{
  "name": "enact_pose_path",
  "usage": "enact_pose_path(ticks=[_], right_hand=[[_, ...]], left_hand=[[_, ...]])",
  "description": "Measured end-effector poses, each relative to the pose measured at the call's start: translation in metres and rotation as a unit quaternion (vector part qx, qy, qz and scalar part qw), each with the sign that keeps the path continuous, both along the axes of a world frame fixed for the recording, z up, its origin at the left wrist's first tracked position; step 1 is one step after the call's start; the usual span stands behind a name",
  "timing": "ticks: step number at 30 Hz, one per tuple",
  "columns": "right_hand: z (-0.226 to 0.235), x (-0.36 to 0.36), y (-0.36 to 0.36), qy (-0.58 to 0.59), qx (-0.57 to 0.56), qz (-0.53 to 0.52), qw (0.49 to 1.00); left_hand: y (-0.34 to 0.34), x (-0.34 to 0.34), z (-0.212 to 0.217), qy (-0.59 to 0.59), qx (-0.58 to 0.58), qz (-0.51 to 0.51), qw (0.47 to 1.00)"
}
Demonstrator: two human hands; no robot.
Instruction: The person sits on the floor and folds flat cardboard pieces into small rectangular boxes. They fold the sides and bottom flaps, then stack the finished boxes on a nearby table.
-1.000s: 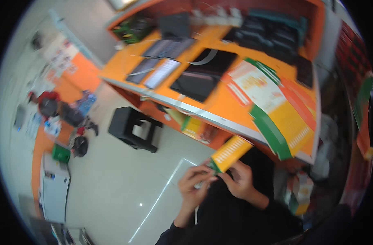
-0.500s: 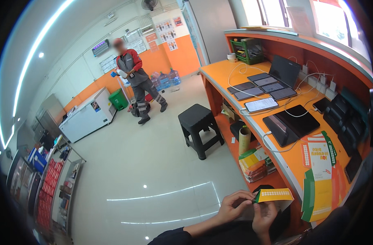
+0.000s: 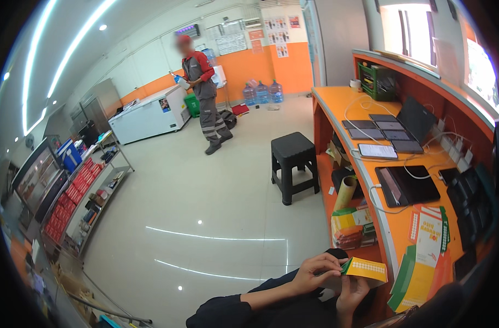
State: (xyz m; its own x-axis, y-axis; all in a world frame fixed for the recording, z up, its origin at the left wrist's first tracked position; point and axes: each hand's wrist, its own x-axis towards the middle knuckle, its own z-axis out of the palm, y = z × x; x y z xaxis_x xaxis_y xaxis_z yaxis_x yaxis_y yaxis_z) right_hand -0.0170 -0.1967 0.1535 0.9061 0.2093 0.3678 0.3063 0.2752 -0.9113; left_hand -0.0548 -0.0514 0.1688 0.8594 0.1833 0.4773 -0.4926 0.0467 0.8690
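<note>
Low at the right, beside the counter's edge, I hold a small folding paper carton, yellow on its upper face with rows of white dots and green at its end flap. My left hand pinches the green end with bent fingers. My right hand grips the same end from below, its thumb up against the flap. The carton's underside is partly hidden by my hands. On the counter next to it lie flat, unfolded cartons in green, white, yellow and orange.
The orange counter bears a tablet, several phones, a laptop and charging cables. More cartons lie on its lower shelf. A black stool stands ahead. Farther off, a person holds a bottle near a chest freezer.
The view has turned left and levelled, so the room appears shifted right. My hands stay on the carton's green end. The other person still stands holding the bottle.
</note>
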Motion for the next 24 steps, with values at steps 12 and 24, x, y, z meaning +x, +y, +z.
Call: enact_pose_path(ticks=[12,24], right_hand=[[-0.031,0.010,0.029,0.003,0.028,0.060,0.998],[-0.014,0.016,0.050,0.095,0.110,0.179,0.973]], left_hand=[[0.007,-0.020,-0.006,0.052,-0.076,0.063,0.994],[0.042,-0.009,-0.004,0.040,-0.086,-0.047,0.994]])
